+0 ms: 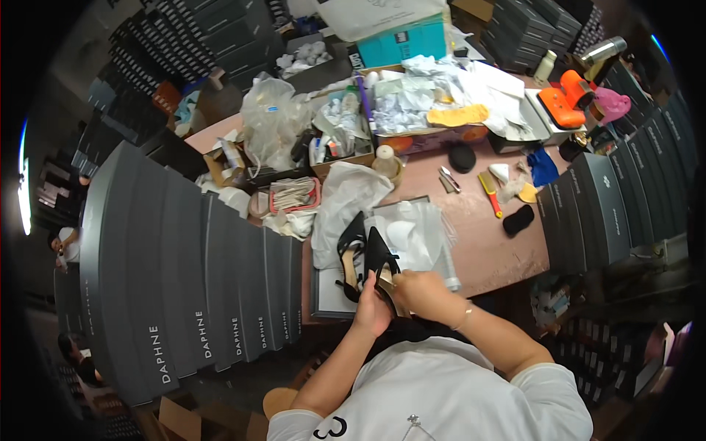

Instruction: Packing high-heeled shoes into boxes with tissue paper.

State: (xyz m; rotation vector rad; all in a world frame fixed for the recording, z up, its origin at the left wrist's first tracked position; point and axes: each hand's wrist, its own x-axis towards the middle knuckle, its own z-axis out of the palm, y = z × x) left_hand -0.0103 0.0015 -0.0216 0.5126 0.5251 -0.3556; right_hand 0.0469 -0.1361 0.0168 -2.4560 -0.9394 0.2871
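A black pointed-toe shoe (378, 248) with a small bow and a pale inside is tilted toe-away in front of me. My left hand (373, 314) is wrapped round its heel end. Closed in a pinch, my right hand (430, 295) is at the shoe's opening; whatever its fingers hold there is hidden. Just left of it, the matching black shoe (352, 241) with a slim heel lies on an open grey shoebox (316, 298). White tissue paper (342, 195) spreads behind that shoe, and clear plastic wrapping (426, 239) lies to the right of the held one.
Stacked grey shoeboxes (162, 272) wall the left side, with more boxes (603, 206) at right. On the pink table (493, 253) lie a yellow-and-red brush (490, 193), a black pad (519, 220) and a round black tin (462, 157). A paper-filled carton (426, 140) stands behind.
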